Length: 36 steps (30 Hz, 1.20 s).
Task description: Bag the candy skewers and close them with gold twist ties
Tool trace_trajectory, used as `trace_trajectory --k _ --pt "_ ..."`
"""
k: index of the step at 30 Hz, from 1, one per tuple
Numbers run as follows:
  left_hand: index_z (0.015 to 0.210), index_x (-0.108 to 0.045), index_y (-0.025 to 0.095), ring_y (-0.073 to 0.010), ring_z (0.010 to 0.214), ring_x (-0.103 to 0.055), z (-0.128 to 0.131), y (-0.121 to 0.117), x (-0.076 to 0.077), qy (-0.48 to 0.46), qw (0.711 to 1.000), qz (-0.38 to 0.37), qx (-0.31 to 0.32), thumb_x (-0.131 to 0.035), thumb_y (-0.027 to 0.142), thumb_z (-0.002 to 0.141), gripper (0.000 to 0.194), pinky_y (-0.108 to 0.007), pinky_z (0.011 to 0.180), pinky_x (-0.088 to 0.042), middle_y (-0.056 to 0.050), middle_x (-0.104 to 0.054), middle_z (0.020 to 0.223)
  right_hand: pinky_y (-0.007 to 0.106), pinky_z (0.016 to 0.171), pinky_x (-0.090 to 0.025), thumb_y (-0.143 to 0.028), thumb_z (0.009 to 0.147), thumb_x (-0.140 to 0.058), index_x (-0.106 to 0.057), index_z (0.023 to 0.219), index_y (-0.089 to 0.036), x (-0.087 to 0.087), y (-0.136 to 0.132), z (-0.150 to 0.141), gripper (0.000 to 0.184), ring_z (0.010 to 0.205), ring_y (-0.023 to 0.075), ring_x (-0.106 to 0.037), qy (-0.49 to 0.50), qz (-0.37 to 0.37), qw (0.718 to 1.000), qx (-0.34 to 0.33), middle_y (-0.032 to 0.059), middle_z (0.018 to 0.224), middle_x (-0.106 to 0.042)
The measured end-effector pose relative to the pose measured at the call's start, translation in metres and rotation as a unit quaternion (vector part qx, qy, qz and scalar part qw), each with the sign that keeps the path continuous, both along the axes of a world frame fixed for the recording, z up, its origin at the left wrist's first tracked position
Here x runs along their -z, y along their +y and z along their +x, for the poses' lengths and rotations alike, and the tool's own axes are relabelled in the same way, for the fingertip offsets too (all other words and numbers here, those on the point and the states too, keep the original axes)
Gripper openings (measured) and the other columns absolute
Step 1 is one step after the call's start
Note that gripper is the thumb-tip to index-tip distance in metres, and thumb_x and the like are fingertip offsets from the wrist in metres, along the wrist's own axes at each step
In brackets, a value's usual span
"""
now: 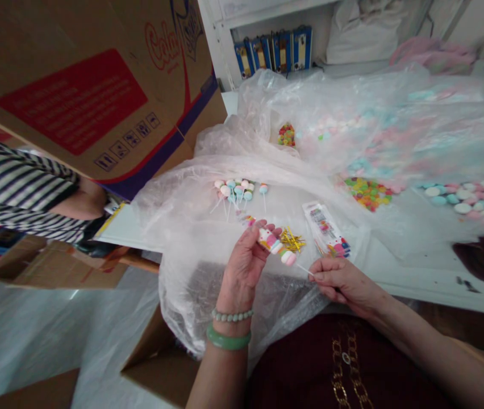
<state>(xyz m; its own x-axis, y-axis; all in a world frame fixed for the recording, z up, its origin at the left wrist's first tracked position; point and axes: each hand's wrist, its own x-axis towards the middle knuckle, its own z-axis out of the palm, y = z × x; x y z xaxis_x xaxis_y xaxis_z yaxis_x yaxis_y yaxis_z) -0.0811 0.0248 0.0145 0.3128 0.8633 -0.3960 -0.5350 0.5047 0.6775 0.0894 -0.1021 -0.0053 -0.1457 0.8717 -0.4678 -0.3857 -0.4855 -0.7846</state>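
Observation:
A marshmallow skewer [276, 246], with pastel pieces threaded on a thin white stick, slants between my two hands. My left hand [245, 258] is closed round the upper end of its candy pieces. With thumb and fingertips, my right hand [344, 279] pinches the bare lower end of the stick. Just behind the skewer lie gold twist ties [293, 241] in a small heap. Printed clear packets [326, 228] rest beyond my right hand. Several marshmallow lollipops [236, 190] are bunched farther back, with a single one beside them.
Clear plastic sheeting [191, 196] covers much of the white table [421, 292]. Coloured gummies [367, 194] and pastel marshmallows [466, 196] lie to the right. A large cardboard box [118, 34] rises at left, near a person in a striped top [16, 182]. Blue binders [280, 50] fill a shelf behind.

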Motion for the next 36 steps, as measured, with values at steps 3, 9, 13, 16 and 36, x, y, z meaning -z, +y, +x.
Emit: trace_trajectory --k 3,9,13,16,36 --pt "0.092 -0.066 0.01 -0.0212 0.082 -0.069 0.003 -0.002 0.0 -0.007 1.0 -0.005 -0.011 -0.066 0.025 0.081 0.019 -0.034 0.08 -0.056 -0.012 -0.069 0.089 0.017 0.034 -0.012 -0.034 0.071 -0.068 -0.061 0.076 -0.013 0.002 0.0 -0.001 0.022 0.034 0.003 -0.028 -0.002 -0.015 1.0 0.003 -0.0059 0.042 -0.047" --pt "0.086 -0.064 0.012 -0.0201 0.084 -0.068 0.015 -0.011 0.003 -0.057 0.998 -0.009 -0.029 -0.062 0.025 0.084 0.013 -0.036 0.085 -0.054 -0.009 -0.068 0.085 0.015 0.033 -0.01 -0.024 0.071 -0.07 -0.055 0.077 -0.015 0.0 0.008 -0.001 0.019 0.031 0.0005 -0.018 0.179 -0.072 0.981 -0.033 -0.0119 0.041 -0.038" --pt "0.086 -0.063 0.014 -0.0186 0.081 -0.068 0.021 -0.014 0.001 -0.089 0.993 -0.064 -0.035 -0.057 0.029 0.088 0.016 -0.037 0.084 -0.054 -0.006 -0.066 0.079 0.014 0.034 -0.012 -0.021 0.075 -0.068 -0.054 0.08 -0.014 0.0 0.009 -0.005 0.016 0.032 -0.0005 -0.016 0.3 -0.073 0.948 -0.074 -0.0125 0.045 -0.038" --pt "0.089 -0.063 0.014 -0.0216 0.082 -0.068 0.015 -0.01 -0.003 -0.09 0.993 -0.078 -0.008 -0.054 0.034 0.089 0.022 -0.04 0.082 -0.054 -0.006 -0.066 0.078 0.013 0.034 -0.013 -0.019 0.077 -0.067 -0.055 0.081 -0.013 0.002 0.008 -0.004 0.013 0.033 -0.0006 -0.017 0.305 -0.063 0.949 -0.057 -0.0115 0.046 -0.039" --pt "0.086 -0.063 0.014 -0.0198 0.085 -0.068 0.012 -0.012 0.0 -0.097 0.994 -0.054 0.024 -0.053 0.039 0.09 0.027 -0.038 0.087 -0.053 -0.006 -0.067 0.083 0.017 0.035 -0.012 -0.024 0.075 -0.065 -0.056 0.076 -0.017 -0.012 0.004 -0.011 0.011 0.033 0.0024 -0.018 0.147 -0.042 0.988 -0.031 -0.0119 0.041 -0.036"
